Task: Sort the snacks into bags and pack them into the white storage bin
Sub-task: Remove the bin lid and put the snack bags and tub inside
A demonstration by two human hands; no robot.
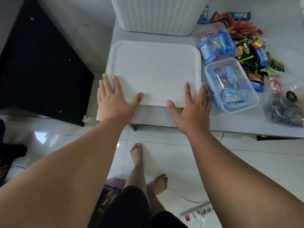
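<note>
A white ribbed storage bin (158,15) stands at the back of the table. Its flat white lid (154,69) lies in front of it, near the table's front edge. My left hand (113,101) rests spread on the lid's near left corner. My right hand (190,106) lies spread on the near right corner, fingers apart. To the right sit two clear plastic tubs (230,84) (213,40) holding blue snack packs. Beyond them is a loose pile of snack packs (246,40), blue, black, green and red. A clear bag of dark snacks (286,111) lies at the far right.
The grey table (213,127) ends just below my hands. A black cabinet (41,71) stands to the left. On the white tiled floor are my bare feet (138,153), a power strip with a red switch (195,214) and a cable.
</note>
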